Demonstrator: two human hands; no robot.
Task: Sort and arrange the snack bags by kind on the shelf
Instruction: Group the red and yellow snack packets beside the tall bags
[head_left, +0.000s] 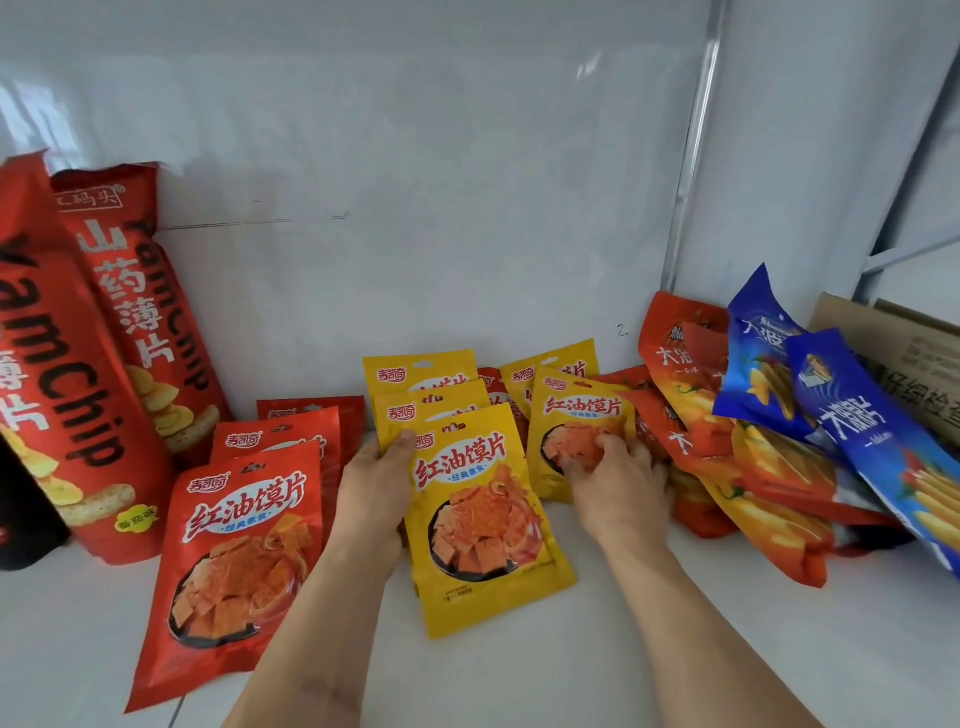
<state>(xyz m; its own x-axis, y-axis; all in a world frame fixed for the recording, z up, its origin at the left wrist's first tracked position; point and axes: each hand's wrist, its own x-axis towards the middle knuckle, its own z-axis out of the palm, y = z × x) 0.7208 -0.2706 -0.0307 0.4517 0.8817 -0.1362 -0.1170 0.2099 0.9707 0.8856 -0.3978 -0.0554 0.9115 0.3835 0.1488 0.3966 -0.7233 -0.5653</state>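
1. The left hand grips the left edge of the front yellow bag; its thumb lies on the bag's top left corner and the other fingers are curled behind it.
2. That bag lies at the front of a yellow stack of overlapping bags, mid-shelf, running back toward the wall.
3. The right hand rests on a second yellow bag just right of the stack. Its fingers are bent over the bag's lower half, grasping it.
4. Behind that bag, another yellow bag stands against the wall, with a small red bag partly hidden between the yellow ones.
5. To the left of the stack, a row of red bags of the same make lies overlapped, the nearest one reaching toward the front of the white shelf.
6. At far left, two tall red yam chip bags stand leaning against the wall.
7. At right, a heap of orange-red bags lies tilted, with two blue bags on top of it.
8. A cardboard box sits behind the blue bags at the far right edge.
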